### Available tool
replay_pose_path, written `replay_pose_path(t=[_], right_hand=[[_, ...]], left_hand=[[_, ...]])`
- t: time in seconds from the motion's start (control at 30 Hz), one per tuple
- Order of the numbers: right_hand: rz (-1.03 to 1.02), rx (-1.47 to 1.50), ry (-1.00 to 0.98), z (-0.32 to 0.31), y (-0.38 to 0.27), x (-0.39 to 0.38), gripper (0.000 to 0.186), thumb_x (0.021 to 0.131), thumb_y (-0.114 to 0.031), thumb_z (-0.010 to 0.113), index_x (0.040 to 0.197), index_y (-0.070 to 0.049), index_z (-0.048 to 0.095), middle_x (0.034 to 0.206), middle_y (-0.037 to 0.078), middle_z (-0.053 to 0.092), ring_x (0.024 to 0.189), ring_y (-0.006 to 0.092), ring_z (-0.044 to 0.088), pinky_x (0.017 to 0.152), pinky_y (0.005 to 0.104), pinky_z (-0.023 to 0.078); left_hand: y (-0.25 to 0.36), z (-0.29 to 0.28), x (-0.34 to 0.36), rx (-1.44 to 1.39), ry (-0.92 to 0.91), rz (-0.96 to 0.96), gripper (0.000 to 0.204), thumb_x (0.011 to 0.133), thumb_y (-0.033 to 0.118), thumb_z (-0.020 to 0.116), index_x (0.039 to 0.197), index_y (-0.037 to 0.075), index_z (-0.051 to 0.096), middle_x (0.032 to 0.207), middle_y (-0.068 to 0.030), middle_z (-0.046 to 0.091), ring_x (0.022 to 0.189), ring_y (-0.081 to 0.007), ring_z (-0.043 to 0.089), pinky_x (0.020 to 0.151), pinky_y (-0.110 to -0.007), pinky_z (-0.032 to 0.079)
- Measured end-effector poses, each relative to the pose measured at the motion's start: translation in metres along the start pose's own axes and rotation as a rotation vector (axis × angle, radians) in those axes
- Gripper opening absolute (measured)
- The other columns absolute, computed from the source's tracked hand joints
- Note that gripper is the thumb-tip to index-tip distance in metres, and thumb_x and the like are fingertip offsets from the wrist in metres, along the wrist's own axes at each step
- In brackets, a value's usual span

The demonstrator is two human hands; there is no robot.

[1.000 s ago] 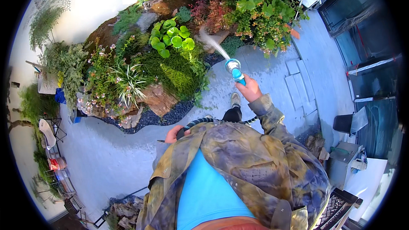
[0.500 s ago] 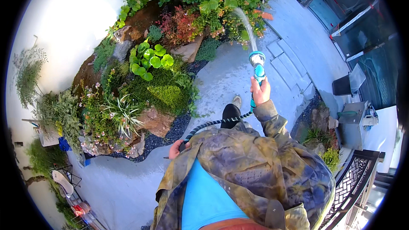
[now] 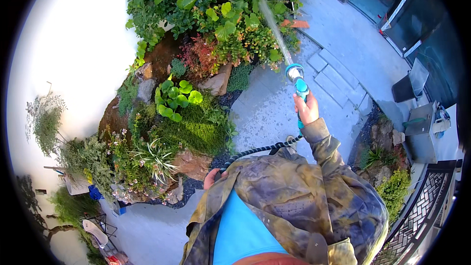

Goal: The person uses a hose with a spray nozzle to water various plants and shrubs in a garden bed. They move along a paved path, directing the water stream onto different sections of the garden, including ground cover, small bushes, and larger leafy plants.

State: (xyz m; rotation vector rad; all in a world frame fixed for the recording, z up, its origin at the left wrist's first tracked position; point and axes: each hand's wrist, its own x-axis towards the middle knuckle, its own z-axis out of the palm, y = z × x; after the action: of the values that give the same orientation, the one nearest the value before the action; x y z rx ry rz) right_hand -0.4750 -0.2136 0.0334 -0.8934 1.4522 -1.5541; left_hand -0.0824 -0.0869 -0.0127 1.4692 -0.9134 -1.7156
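Observation:
My right hand [image 3: 306, 108] is wrapped round the handle of a turquoise-and-silver hose nozzle [image 3: 297, 77]. A stream of water [image 3: 279, 34] sprays from it toward the leafy bushes [image 3: 230, 19] and orange flowers at the top of the bed. A black patterned hose [image 3: 260, 149] runs from under the nozzle across my front to my left hand [image 3: 212, 178], which is closed on it near my waist, partly hidden by my camouflage jacket. Round-leafed plants [image 3: 179, 99], moss and rocks fill the bed to my left.
Pale paving [image 3: 338, 83] lies right of the bed. A broom head [image 3: 294, 23], glass doors [image 3: 407, 19], a dark bucket [image 3: 403, 88], a metal cabinet [image 3: 422, 132], a small rock bed [image 3: 385, 152] and a lattice railing [image 3: 427, 201] line the right. A folding chair [image 3: 95, 233] is lower left.
The view has turned toward the right. My right hand has swung the nozzle so the spray has moved from the rock by the red plant up into the top bushes. Both hands keep their grip.

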Motion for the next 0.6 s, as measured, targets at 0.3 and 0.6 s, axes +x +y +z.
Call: replay_pose_path(t=[0.3, 0.6], right_hand=[[-0.07, -0.248, 0.017, -0.102, -0.004, 0.06, 0.033, 0.082, -0.02, 0.067, 0.104, 0.003, 0.057, 0.075, 0.007, 0.061, 0.069, 0.0125, 0.055, 0.061, 0.0317, 0.045], [-0.188, -0.353, -0.119, -0.206, -0.043, 0.118, 0.028, 0.08, -0.016, 0.068, 0.101, 0.001, 0.059, 0.077, 0.008, 0.061, 0.072, 0.0116, 0.054, 0.066, 0.0314, 0.045]], left_hand=[[0.047, 0.139, 0.046, 0.148, 0.01, -0.046, 0.019, 0.083, 0.003, 0.069, 0.1, 0.003, 0.061, 0.091, -0.0053, 0.067, 0.082, -0.0114, 0.062, 0.075, -0.027, 0.05], [0.049, 0.271, 0.096, 0.231, -0.028, 0.036, 0.021, 0.078, 0.007, 0.076, 0.093, 0.004, 0.061, 0.08, 0.0012, 0.062, 0.075, -0.0063, 0.056, 0.067, -0.023, 0.047]])
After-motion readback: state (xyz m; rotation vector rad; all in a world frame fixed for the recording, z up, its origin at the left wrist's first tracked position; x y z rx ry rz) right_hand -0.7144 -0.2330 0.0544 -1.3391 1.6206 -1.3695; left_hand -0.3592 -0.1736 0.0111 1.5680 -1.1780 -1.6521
